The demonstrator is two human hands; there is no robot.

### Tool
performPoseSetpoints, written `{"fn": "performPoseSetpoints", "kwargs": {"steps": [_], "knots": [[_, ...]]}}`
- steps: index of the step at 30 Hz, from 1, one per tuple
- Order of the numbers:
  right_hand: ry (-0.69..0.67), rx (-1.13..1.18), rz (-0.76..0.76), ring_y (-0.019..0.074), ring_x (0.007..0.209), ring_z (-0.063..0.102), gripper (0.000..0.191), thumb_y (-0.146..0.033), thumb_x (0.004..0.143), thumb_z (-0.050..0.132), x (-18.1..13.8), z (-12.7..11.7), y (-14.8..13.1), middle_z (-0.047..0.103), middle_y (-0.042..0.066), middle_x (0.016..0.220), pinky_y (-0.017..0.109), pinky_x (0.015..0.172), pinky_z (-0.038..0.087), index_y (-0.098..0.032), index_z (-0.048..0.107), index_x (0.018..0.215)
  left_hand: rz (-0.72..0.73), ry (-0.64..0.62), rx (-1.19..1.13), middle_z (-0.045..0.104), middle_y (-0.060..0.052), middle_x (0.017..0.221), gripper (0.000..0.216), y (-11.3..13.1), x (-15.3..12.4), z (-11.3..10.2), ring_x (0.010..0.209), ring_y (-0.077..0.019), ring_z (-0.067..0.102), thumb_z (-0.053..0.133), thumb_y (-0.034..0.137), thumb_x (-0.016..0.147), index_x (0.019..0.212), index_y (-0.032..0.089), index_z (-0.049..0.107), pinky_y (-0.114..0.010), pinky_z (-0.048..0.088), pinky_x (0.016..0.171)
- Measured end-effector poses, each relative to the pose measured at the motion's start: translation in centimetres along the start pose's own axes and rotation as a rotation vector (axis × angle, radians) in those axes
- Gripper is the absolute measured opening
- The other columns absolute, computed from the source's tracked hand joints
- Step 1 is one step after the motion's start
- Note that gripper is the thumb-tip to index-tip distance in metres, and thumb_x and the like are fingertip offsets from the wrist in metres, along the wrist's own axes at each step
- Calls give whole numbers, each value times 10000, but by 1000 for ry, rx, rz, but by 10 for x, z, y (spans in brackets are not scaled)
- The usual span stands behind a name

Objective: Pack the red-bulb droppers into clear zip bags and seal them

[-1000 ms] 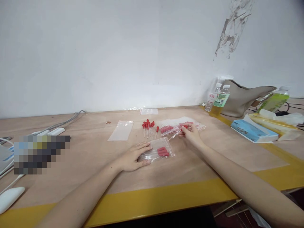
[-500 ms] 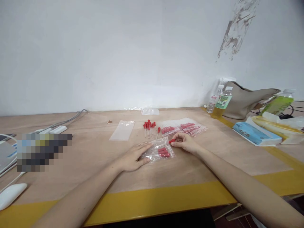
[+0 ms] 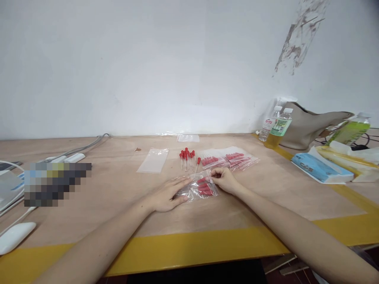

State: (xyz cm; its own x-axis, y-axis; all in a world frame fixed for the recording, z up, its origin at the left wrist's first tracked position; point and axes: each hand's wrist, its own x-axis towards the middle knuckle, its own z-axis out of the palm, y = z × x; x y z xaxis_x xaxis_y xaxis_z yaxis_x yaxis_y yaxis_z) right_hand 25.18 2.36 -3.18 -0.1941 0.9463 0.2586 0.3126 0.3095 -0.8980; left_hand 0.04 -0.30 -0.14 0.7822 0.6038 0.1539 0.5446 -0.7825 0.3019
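Observation:
My left hand (image 3: 171, 194) lies flat with fingers spread, pressing the left part of a clear zip bag (image 3: 192, 192) onto the table. Several droppers with red rubber bulbs (image 3: 205, 189) lie inside that bag, bulbs toward its right-hand mouth. At this mouth my right hand (image 3: 224, 179) is closed, thumb and fingers bent together at the end of the uppermost dropper (image 3: 201, 181); the exact grip is partly hidden by the plastic. Just beyond the bag is a loose bunch of red-bulbed droppers (image 3: 187, 155), with a single dropper (image 3: 198, 161) beside it.
Filled bags of droppers (image 3: 233, 157) overlap right of the bunch. A flat clear bag (image 3: 153, 161) lies left, another packet (image 3: 188, 138) by the wall. Bottles (image 3: 278, 128) and a blue tissue pack (image 3: 321, 167) stand right; cables (image 3: 85, 148) and a white mouse (image 3: 16, 236) are left.
My right hand has moved slightly left to the bag's mouth. The dropper it held outside now has its red bulb inside the bag. My left hand keeps its place on the bag.

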Motion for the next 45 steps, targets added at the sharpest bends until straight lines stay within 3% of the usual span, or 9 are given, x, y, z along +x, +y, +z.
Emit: {"fn": "performPoseSetpoints", "kwargs": {"steps": [6,10,12,18,24,29,34,41,45], "knots": [[-170,-163,-82,160,714,582,228,-341,706,559,3,-26,-8,667,41,765,278,687,443,-142,662,752,-17,-37,18,250,-10,1414,522,-1,0,-1,1294,-208,218,364,466,872,1348,287,247,-390,206,1054],[40,-318,-30,154,674,581,223,-323,711,547,21,-41,-20,667,45,726,246,625,428,-135,657,759,-14,-30,15,246,-1,1415,500,-1,0,0,1294,-213,218,363,458,876,1341,309,260,-396,202,1054],[87,-472,-24,143,646,575,203,-299,716,538,38,-36,-27,665,41,704,226,596,411,-139,660,749,-4,-29,13,238,7,1418,478,-1,0,0,1294,-215,219,368,442,878,1332,329,273,-402,205,1052],[-44,-881,85,172,766,596,255,-275,754,487,92,2,-38,673,104,856,221,645,403,-123,667,850,5,-47,1,245,-6,1416,430,1,-1,-2,1290,-209,230,381,422,878,1293,311,355,-391,220,1046],[-156,-894,232,185,652,612,136,-206,622,616,113,13,-37,680,94,712,224,573,420,-125,694,698,17,-27,-15,286,-41,1398,446,1,0,-3,1288,-196,239,400,428,867,1278,256,372,-378,239,1044],[-121,-865,305,165,599,612,147,-158,600,607,114,14,-36,678,73,674,212,548,430,-133,697,713,34,-24,2,264,-50,1407,489,0,-1,-2,1291,-199,232,403,430,866,1312,247,323,-383,237,1047],[-5,-828,306,169,541,606,132,-160,638,561,113,13,-40,648,95,566,215,526,430,-104,681,648,29,-24,2,257,-39,1411,495,0,-1,-2,1292,-201,228,396,438,866,1318,255,315,-379,234,1051],[310,-760,154,174,800,622,268,-177,705,457,93,-23,-39,681,98,799,216,696,444,-105,654,872,23,-31,29,254,-34,1412,514,-2,-1,-1,1289,-210,235,390,454,865,1333,266,293,-390,226,1052],[572,-403,-9,152,684,634,299,-273,735,453,61,-55,-24,675,73,746,236,636,478,-121,615,936,33,-29,40,257,-33,1410,516,-3,-1,0,1291,-202,230,382,452,870,1339,265,280,-387,218,1055]]}}
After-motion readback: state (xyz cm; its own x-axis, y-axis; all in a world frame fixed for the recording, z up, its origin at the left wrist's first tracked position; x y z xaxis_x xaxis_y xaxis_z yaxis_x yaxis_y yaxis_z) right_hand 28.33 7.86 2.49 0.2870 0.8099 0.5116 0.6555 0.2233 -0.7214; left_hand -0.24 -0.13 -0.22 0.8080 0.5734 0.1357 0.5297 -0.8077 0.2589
